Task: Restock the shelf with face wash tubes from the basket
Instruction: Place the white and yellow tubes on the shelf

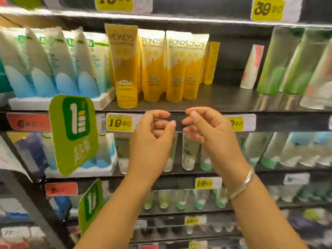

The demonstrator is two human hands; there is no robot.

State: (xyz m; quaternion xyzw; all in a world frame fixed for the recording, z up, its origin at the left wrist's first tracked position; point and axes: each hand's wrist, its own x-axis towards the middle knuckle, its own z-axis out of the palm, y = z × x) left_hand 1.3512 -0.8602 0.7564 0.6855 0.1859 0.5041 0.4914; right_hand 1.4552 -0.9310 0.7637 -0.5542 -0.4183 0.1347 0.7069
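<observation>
Head view, from the left: blue and white tubes [59, 69] stand in a white tray [100, 103] on the shelf [224, 99], and a green sign [73, 133] hangs from the shelf's front edge below them. Next come the yellow face wash tubes [154, 67], standing cap down in a tight group near the middle of the shelf, one of them nearer the edge than the rest. Just below them a yellow price tag [119, 123] sits on the edge strip.

The left hand [152, 139] is raised in front of that strip with its fingers curled, thumb and forefinger pinching the left end of a thin clear strip [177, 125] (a label cover, by its look). The right hand [206, 130], a silver bangle [242, 184] on its wrist, pinches the other end, its fingertips close together. Farther right stand green tubes [291, 65] with silver caps.
</observation>
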